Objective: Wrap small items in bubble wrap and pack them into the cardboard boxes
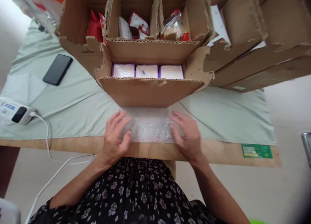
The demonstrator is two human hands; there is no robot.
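Note:
A sheet of clear bubble wrap (pixel 152 129) lies flat at the front edge of the table, against the foot of a cardboard box. My left hand (pixel 117 133) rests at the sheet's left end, fingers spread and curved toward it. At the right end is my right hand (pixel 186 133), its fingers apart, thumb pointing inward. Both hands touch or nearly touch the wrap's ends; neither grips it. Just behind, the open cardboard box (pixel 148 91) holds three white packs (pixel 146 71) with purple sides in a row.
Taller cardboard bins (pixel 230 60) stand behind, some holding red and clear packets (pixel 175 25). On the left lie a black phone (pixel 57 69) and a white power bank (pixel 18 112) with a white cable (pixel 47 133). A green card (pixel 257 151) sits at the table's right front edge.

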